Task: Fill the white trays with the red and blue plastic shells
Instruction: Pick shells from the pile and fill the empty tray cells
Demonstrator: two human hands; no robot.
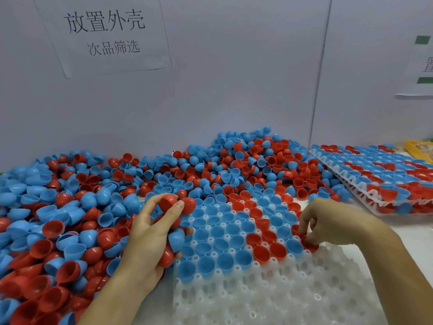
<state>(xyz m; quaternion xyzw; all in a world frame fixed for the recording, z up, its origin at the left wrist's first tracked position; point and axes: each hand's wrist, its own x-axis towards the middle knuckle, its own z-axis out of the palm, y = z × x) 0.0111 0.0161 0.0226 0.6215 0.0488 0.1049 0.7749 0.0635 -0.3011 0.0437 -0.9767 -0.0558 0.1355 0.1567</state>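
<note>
A white tray point(269, 299) with round pockets lies in front of me, its far rows holding red and blue shells, its near rows bare. My left hand point(150, 233) grips a handful of shells at the tray's left edge, a red shell point(167, 201) pinched between thumb and fingers and a blue shell point(176, 240) lower in the palm. My right hand point(328, 221) pinches a red shell point(310, 245) at a pocket on the tray's right side. A big heap of loose red and blue shells point(70, 219) covers the table to the left and behind.
A stack of filled white trays point(384, 181) stands at the right. A yellow container point(419, 151) sits behind it. A pale partition wall with paper signs point(105, 34) closes off the back. A strip of white tabletop point(407, 233) shows right of the tray.
</note>
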